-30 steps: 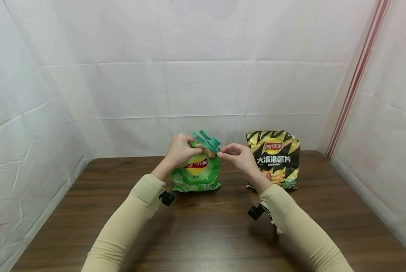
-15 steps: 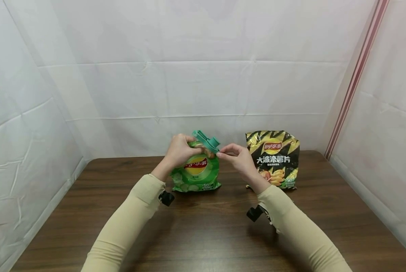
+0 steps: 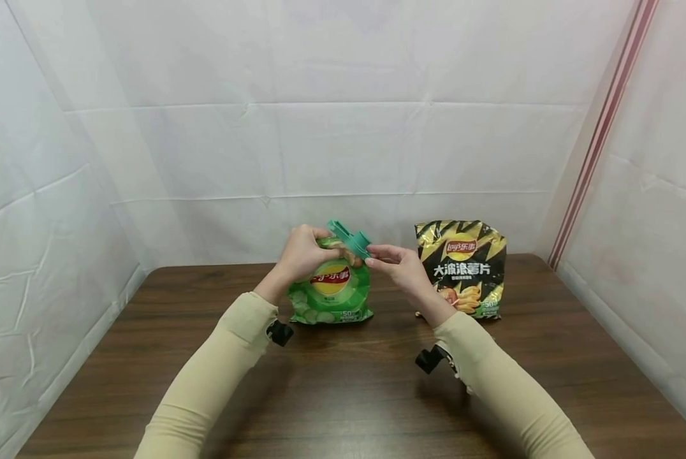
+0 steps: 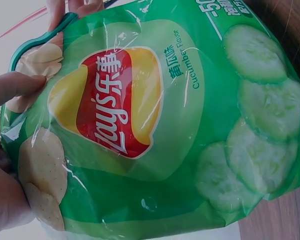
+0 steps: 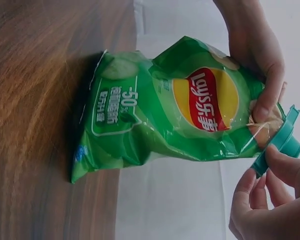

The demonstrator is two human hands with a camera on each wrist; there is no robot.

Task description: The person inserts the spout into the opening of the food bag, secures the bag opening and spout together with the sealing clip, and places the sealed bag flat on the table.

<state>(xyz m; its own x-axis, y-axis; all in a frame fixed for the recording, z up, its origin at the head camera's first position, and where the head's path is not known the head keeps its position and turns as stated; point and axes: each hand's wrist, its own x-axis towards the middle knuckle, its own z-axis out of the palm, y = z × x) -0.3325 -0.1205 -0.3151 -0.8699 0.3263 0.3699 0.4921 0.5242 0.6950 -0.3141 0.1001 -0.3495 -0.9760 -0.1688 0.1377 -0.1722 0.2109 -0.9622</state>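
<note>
Left hand (image 3: 304, 254) grips bag (image 4: 190, 112); "Cucumber Flavor" (image 4: 186, 60) seemingly reads only at left wrist.

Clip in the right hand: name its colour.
The clip is teal green, clearest in the right wrist view.

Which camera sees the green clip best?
The right wrist view: the clip is close there and its round knob shows, though part is covered. The head view shows it small, slanting at the green chip bag's top. The left wrist view shows only a thin strip.
</note>
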